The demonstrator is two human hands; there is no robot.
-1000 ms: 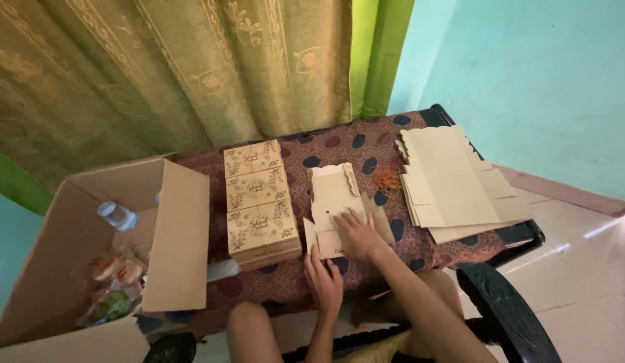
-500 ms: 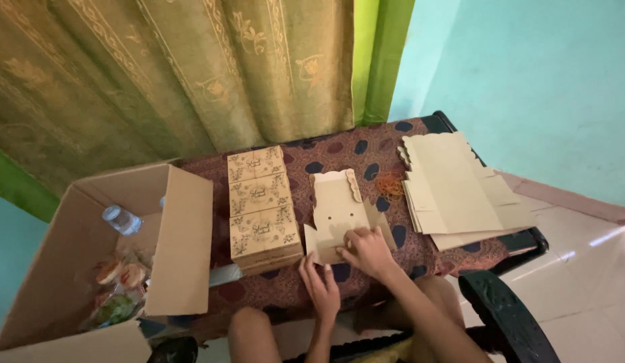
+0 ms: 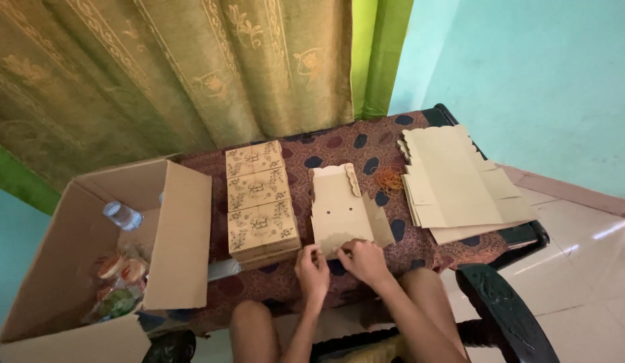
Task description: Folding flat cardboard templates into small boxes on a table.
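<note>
We pinch the near edge of the flat box blank (image 3: 342,212) with left hand (image 3: 312,269) and right hand (image 3: 363,259), seemingly to fold it, printed boxes (image 3: 258,198) stacked just left.

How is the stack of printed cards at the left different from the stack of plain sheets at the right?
The printed stack shows ornate dark patterns on top; the plain stack shows bare tan faces. The printed stack is narrow, neat and squared; the plain stack is wider and fanned out, its sheets slipping past the table edge. The printed stack lies beside the open carton; the plain stack lies near the orange rubber bands. Both look like tan card and rest on the patterned cloth.
</note>
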